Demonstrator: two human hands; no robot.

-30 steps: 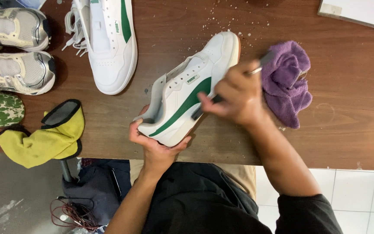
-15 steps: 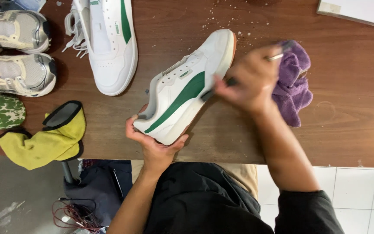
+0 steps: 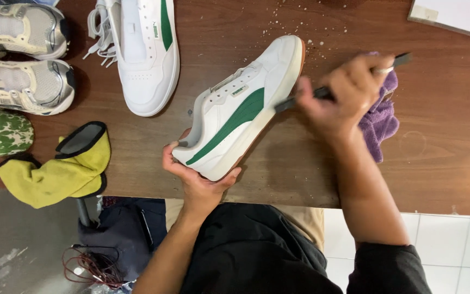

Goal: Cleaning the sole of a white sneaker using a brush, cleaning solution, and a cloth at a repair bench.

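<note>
A white sneaker with a green side stripe (image 3: 240, 109) lies tilted on its side near the middle of the brown wooden desk (image 3: 441, 163), toe pointing toward 1 o'clock and heel toward 7 o'clock. The left hand (image 3: 199, 177) sits at the shoe's 7 o'clock end, fingers curled up around the heel, cupping it from below and holding it firmly. The right hand (image 3: 349, 95) is at 3 o'clock from the shoe, just beside its gum-coloured sole edge; it is closed into a fist around a thin dark-handled tool (image 3: 322, 92), whose dark tip reaches toward 9 o'clock and meets the sole edge near the forefoot. The hand is motion-blurred, so the kind of tool cannot be told.

Under and behind the right hand, at its 4 o'clock, lies a crumpled purple cloth (image 3: 379, 120). Small pale crumbs (image 3: 300, 27) speckle the desk at 12 o'clock from the shoe's toe. The matching second sneaker (image 3: 142, 54) rests upright at 11 o'clock, well apart from the held one. A pair of grey-and-cream running shoes (image 3: 20, 60) sits at the far 9 to 10 o'clock edge, with a yellow cloth with dark trim (image 3: 61, 169) at 8 o'clock near the desk's front edge.
</note>
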